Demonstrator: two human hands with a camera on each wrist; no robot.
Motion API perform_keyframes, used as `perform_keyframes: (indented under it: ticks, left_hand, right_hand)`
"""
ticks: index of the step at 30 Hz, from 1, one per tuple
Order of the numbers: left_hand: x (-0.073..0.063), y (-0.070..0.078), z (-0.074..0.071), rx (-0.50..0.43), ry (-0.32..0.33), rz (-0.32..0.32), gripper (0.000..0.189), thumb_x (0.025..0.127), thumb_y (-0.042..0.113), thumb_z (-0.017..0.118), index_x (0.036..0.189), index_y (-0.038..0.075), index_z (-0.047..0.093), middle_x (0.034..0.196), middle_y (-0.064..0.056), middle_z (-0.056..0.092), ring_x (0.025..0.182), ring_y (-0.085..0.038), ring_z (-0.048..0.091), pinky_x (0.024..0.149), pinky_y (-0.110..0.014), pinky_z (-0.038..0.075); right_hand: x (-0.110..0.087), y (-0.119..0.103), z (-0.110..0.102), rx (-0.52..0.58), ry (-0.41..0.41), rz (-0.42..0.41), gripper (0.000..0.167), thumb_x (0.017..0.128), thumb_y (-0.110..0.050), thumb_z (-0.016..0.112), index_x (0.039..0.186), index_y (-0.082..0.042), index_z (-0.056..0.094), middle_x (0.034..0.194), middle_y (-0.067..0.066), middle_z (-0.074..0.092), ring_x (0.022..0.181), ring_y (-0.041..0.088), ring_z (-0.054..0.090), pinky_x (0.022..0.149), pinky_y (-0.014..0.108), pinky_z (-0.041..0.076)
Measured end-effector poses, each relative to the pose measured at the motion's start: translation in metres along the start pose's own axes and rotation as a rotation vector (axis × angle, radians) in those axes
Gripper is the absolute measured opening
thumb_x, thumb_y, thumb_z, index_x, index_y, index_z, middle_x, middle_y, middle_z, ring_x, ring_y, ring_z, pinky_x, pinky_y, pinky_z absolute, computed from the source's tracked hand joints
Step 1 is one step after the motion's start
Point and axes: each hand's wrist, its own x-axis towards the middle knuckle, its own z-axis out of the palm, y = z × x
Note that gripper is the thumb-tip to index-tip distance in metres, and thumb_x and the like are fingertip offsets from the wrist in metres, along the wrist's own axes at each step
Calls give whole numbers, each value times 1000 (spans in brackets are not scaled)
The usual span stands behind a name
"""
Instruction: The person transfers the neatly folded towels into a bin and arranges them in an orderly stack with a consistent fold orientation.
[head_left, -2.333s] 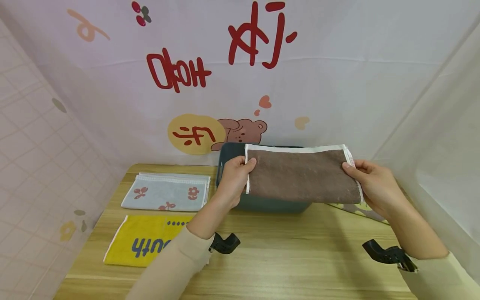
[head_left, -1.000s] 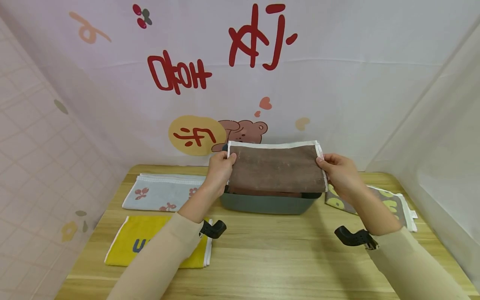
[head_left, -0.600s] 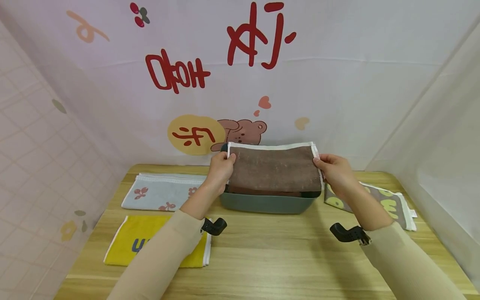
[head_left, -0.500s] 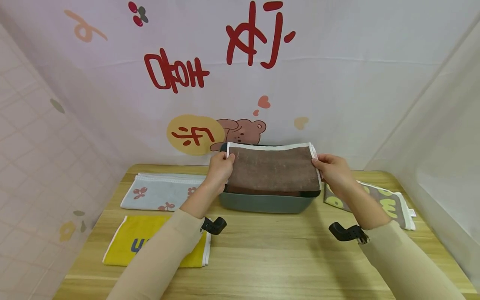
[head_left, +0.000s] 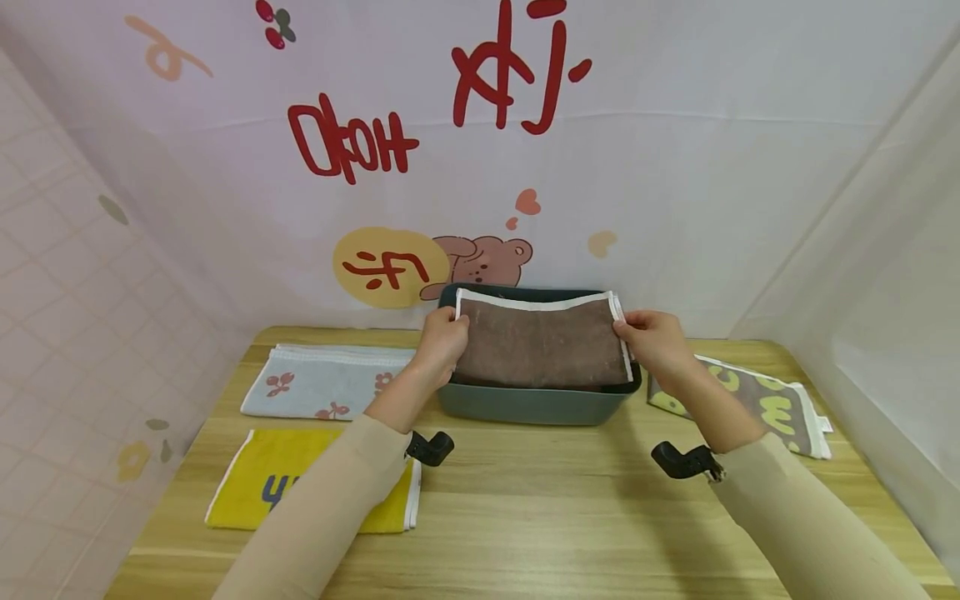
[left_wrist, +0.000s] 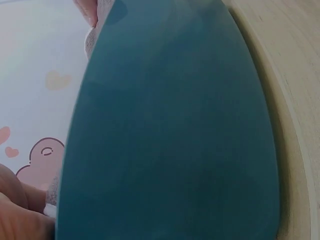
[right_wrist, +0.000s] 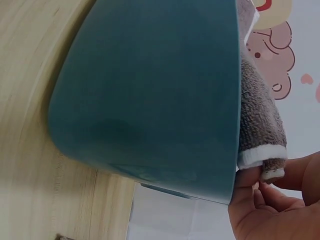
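A folded brown towel [head_left: 540, 342] with white edging is stretched between both hands over a dark teal bin [head_left: 540, 406]. My left hand [head_left: 442, 337] pinches its left edge at the bin's left rim. On the other side my right hand [head_left: 656, 342] pinches the right edge, thumb on top. The towel's near edge lies within the bin's opening. In the right wrist view the folded towel corner [right_wrist: 262, 127] shows above the bin wall [right_wrist: 150, 95], fingers gripping it at the rim. The bin wall [left_wrist: 170, 125] hides most of the towel in the left wrist view.
Left of the bin lie a folded light-blue towel [head_left: 322, 383] with red flowers and a yellow towel [head_left: 262, 467], partly covered by the left sleeve. A grey-and-yellow towel [head_left: 772, 408] lies at the right, behind the right forearm. A white printed curtain [head_left: 675, 183] hangs behind the wooden table [head_left: 540, 517].
Both hands have carried the brown towel left and then lowered it into the bin's opening. The right hand has drawn in toward the left, so the towel sags slightly.
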Motion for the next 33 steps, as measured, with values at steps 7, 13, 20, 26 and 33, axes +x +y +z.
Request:
perform_keyframes:
  ticks: [7,13,20,26,33]
  left_hand:
    - [3,-4,6,16,4,11,27,110,9,47,84,2,49,86,-7,41,72,-21,37,62,-31,30]
    - [3,-6,9,44,-1,16,22,109,7,45,89,0,49,87,-8,40,75,-22,36,65,-32,31]
    - [7,-9,12,60,-16,9,14,100,-2,39,97,-6,52,96,-10,42,87,-26,39,70,-33,32]
    - [10,-11,14,74,-23,-13,15,98,-3,37,102,-7,51,107,-14,44,99,-30,39,75,-36,30]
    - [15,-12,17,101,-17,-16,31,96,-6,38,71,11,31,82,-6,30,73,-23,28,64,-33,23]
  right_hand:
    - [2,-2,5,-83,3,-38,46,111,-18,50,142,16,53,138,33,58,118,34,58,92,39,52]
    - [7,-4,12,-182,-5,-83,41,109,-14,53,136,16,58,128,32,63,98,30,62,77,34,54]
    - [9,-5,17,-195,-1,-71,38,109,-10,53,133,19,58,112,28,65,74,20,58,62,29,49]
    - [13,-2,24,-254,13,-111,26,105,-7,56,106,13,72,78,13,64,63,18,54,55,30,45]
    - [16,-2,32,-357,-9,-180,31,101,-2,54,71,0,63,56,-1,39,51,15,37,52,32,33]
